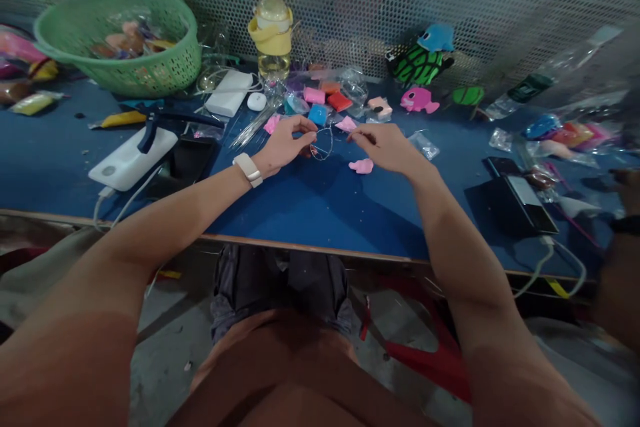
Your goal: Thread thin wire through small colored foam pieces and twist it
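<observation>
My left hand (pixel 287 141), with a white band on its wrist, pinches a small clear plastic bag (pixel 323 145) just above the blue table (pixel 310 203). Facing it, my right hand (pixel 385 145) has its fingers closed on the other side of that bag. A pink clay piece (pixel 361 166) lies on the table under my right hand. Another pink piece (pixel 346 124) and a blue block (pixel 317 114) sit just beyond the hands.
A green basket (pixel 120 40) stands back left, a yellow-capped bottle (pixel 273 37) at the back middle. Clay animals (pixel 420 63) sit back right. White power bank (pixel 131 159) with cable left, dark phone (pixel 520 200) right. Another person's arm (pixel 620 260) at the right edge.
</observation>
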Demonstrator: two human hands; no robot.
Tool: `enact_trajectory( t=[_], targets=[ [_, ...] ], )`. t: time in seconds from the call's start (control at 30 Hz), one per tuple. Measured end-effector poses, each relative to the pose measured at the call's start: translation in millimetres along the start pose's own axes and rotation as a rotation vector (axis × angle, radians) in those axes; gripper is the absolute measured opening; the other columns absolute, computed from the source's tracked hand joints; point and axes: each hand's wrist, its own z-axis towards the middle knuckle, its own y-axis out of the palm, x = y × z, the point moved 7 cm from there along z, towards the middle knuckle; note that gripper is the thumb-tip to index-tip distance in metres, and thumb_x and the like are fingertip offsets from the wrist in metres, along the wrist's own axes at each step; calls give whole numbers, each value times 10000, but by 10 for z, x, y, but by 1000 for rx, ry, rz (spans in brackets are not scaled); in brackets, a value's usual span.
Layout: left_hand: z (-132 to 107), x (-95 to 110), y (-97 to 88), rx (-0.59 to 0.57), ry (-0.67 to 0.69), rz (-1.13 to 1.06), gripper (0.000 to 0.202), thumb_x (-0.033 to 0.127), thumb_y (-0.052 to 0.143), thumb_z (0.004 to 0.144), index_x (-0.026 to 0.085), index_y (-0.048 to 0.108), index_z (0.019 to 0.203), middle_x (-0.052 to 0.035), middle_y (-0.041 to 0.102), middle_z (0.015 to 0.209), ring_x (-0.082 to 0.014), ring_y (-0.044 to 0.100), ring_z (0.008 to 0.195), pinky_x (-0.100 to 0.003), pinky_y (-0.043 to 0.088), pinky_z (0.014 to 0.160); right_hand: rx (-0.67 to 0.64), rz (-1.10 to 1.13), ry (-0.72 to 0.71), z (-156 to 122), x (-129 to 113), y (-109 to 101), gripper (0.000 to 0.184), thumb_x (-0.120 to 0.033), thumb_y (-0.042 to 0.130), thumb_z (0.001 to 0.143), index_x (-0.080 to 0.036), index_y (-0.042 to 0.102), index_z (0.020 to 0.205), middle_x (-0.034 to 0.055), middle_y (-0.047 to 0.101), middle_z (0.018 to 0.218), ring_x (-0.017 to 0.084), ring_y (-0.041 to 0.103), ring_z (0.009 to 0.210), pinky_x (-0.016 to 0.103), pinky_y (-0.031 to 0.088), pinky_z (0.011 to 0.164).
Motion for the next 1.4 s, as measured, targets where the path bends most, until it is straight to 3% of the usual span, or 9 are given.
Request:
enact_trajectory(
  t=[0.13,0.37,0.53,0.63,0.8,1.03,1.13,1.3,1.4],
  targets=[
    [15,10,-22,20,-1,38,67,137,702,1142,202,718,1150,-100,796,1178,-168,780,858,-355,705,812,64,149,73,-16,135,-177,537,-705,520,1171,-289,861,1162,54,633,796,248,589,739,471,541,812],
    [14,34,-26,49,-1,19,100,121,677,1140,212,717,1129,-90,799,1155,-161,766,813,-374,704,810,107,443,126,46,296,-130,736,-990,502,1039,-375,801,1314,-2,456,727,226,410,635,437,473,649],
    [14,7,-12,27,5,22,78,141,714,1129,218,725,1124,-96,793,1153,-179,776,857,-383,710,816,35,472,183,72,377,-68,603,-873,604,1048,-316,818,1135,-37,374,635,182,311,559,400,400,539],
    [21,-16,-2,13,5,19,67,153,734,1127,219,731,1139,-100,794,1171,-186,784,871,-377,714,812,-6,421,186,80,462,-43,536,-791,687,1054,-279,823,975,-25,469,602,157,412,516,382,438,520],
    [37,-43,-11,40,8,26,79,132,705,1134,207,728,1126,-100,788,1158,-171,769,830,-372,711,807,-84,382,157,110,594,44,400,-633,790,1021,-269,821,856,92,813,784,279,801,754,488,683,776],
    [21,-15,-25,66,10,12,74,139,717,1122,213,720,1121,-102,797,1158,-171,771,813,-402,731,832,8,57,-10,103,356,-8,226,-350,680,968,-265,827,819,85,880,929,302,820,892,527,654,969],
    [11,-16,-43,113,-18,-14,106,112,684,1136,211,716,1155,-112,793,1197,-172,791,813,-406,722,832,49,-6,-108,85,187,-15,258,-345,654,999,-277,866,869,88,911,1081,316,817,1023,538,635,1060],
    [0,-6,-28,104,-53,-48,141,85,691,1131,184,771,1194,-106,820,1160,-152,804,816,-350,712,825,106,92,-187,77,-43,55,393,-405,557,1139,-306,922,1244,113,921,1217,346,831,1113,571,621,1107],
    [-17,38,-6,76,-46,-108,148,94,691,1140,180,795,1202,-90,827,1148,-143,807,828,-351,730,871,143,58,-211,95,-155,115,408,-413,525,1169,-297,904,1269,142,894,1310,374,806,1214,580,597,1144]
  ],
)
